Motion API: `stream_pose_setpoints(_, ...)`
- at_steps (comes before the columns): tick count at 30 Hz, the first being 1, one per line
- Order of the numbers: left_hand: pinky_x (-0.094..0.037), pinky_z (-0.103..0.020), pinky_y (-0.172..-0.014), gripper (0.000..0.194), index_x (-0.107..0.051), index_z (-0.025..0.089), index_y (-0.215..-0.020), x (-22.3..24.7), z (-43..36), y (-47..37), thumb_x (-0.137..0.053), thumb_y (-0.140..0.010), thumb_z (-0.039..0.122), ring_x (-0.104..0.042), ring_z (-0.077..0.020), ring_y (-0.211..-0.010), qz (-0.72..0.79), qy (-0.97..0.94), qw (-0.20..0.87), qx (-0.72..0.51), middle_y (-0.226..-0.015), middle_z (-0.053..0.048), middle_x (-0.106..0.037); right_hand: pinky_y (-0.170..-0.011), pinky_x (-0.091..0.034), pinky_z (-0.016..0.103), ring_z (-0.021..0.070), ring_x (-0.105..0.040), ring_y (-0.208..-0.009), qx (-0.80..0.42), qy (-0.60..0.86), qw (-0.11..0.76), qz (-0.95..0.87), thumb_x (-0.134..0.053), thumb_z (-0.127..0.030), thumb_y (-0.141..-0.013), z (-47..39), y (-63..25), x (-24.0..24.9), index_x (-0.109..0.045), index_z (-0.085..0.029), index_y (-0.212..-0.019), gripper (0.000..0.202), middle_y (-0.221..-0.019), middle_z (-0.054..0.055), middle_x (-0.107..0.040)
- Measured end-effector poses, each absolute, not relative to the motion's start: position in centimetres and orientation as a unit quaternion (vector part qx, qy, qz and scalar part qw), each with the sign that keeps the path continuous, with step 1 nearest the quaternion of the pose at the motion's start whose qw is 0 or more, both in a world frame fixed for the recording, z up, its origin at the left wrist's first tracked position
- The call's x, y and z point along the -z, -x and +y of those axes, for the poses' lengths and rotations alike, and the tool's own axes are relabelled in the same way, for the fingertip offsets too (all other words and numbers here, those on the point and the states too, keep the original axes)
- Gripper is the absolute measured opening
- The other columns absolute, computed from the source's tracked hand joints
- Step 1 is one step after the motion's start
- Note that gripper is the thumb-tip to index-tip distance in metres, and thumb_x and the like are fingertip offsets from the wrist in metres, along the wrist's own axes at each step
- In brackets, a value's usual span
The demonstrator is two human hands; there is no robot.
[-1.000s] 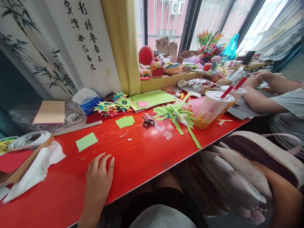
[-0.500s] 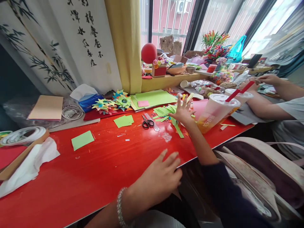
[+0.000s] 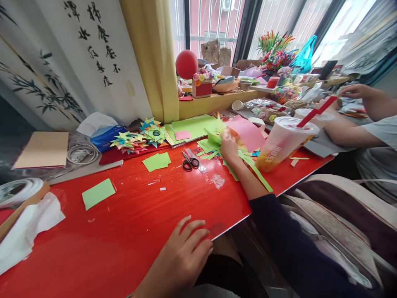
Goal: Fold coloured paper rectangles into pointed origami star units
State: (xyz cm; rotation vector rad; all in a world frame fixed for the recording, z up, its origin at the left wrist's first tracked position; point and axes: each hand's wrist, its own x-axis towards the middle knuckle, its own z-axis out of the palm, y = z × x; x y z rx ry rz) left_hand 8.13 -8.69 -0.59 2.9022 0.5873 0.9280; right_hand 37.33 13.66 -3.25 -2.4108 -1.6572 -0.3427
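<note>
My left hand point(image 3: 182, 252) rests near the front edge of the red table point(image 3: 124, 223), fingers apart and holding nothing. Farther off, my right hand point(image 3: 229, 145) is closed on green paper pieces point(image 3: 214, 134), which are partly blurred. More green scraps lie under and around it, and a long green strip point(image 3: 262, 178) slants towards the table edge. A pink sheet point(image 3: 245, 131) is just beyond the right hand. Black-handled scissors point(image 3: 190, 162) lie beside a clear ruler point(image 3: 198, 163). Left of them are some green sheets point(image 3: 156, 161) and a single green piece point(image 3: 98, 193).
Two drink cups, the nearer one point(image 3: 279, 142) with a red straw, stand right of the right hand. Folded paper stars point(image 3: 128, 141) and a tissue pack point(image 3: 107, 138) sit at the back left. Another person's hands point(image 3: 356, 91) work at the far right; a bag point(image 3: 341, 207) is below.
My right hand has gone from spread to closed and has lifted green paper. The pink sheet shows more, and a long strip now lies nearer the cup. My left hand has shifted down and left in view.
</note>
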Motion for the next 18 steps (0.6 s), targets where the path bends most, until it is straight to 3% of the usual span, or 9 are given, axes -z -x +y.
stream_pose_setpoints(6,-0.049,-0.039,-0.093,0.014,-0.063,0.016,-0.092,0.2,-8.2,-6.4,-0.050,-0.089,0.011,-0.063,-0.0191,-0.096,0.207,-0.921,-0.009,-0.329,-0.089,-0.001,-0.070,-0.098,-0.039,0.031,0.0236,-0.037,-0.126,0.111,0.713,0.103,-0.685,-0.029,-0.005,-0.090,14.1,-34.9,3.0,-0.040,-0.021,-0.142,0.055,-0.142,0.012,-0.042)
stream_pose_setpoints(10,-0.045,-0.042,-0.096,0.016,-0.063,0.016,-0.097,-2.2,-6.3,-4.6,-0.053,-0.086,0.010,-0.060,-0.0220,-0.105,0.189,-0.942,-0.105,-0.257,-0.100,-0.004,-0.070,-0.096,-0.041,0.032,0.0237,-0.041,-0.123,0.101,0.690,0.098,-0.710,-0.033,-0.004,-0.088,14.2,-33.7,2.9,-0.036,-0.020,-0.144,0.058,-0.136,0.013,-0.048)
stream_pose_setpoints(14,-0.048,-0.054,-0.086,0.023,-0.066,0.008,-0.096,-5.9,-3.2,-5.2,-0.050,-0.088,0.022,-0.055,-0.0388,-0.111,0.348,-0.892,-0.234,-0.171,-0.111,-0.022,-0.063,-0.093,-0.044,0.035,0.0254,-0.043,-0.122,0.097,0.696,0.096,-0.705,-0.034,-0.005,-0.089,14.0,-32.4,2.5,-0.035,-0.016,-0.142,0.054,-0.136,0.016,-0.046)
stream_pose_setpoints(16,-0.046,-0.056,-0.085,0.024,-0.067,0.008,-0.091,-7.2,-0.9,-7.2,-0.054,-0.084,0.027,-0.054,-0.0418,-0.110,0.368,-0.892,-0.234,-0.120,-0.109,-0.024,-0.063,-0.090,-0.046,0.037,0.0266,-0.044,-0.122,0.098,0.704,0.094,-0.697,-0.033,-0.007,-0.092,13.6,-31.9,2.2,-0.033,-0.014,-0.143,0.051,-0.137,0.018,-0.044)
stream_pose_setpoints(18,-0.047,-0.053,-0.083,0.020,-0.068,0.007,-0.088,-7.6,1.8,-10.7,-0.055,-0.082,0.020,-0.057,-0.0385,-0.103,0.332,-0.922,-0.173,-0.101,-0.097,-0.021,-0.065,-0.089,-0.048,0.040,0.0269,-0.047,-0.120,0.091,0.709,0.083,-0.694,-0.039,-0.015,-0.095,13.1,-31.5,1.8,-0.036,-0.015,-0.140,0.045,-0.136,0.017,-0.045)
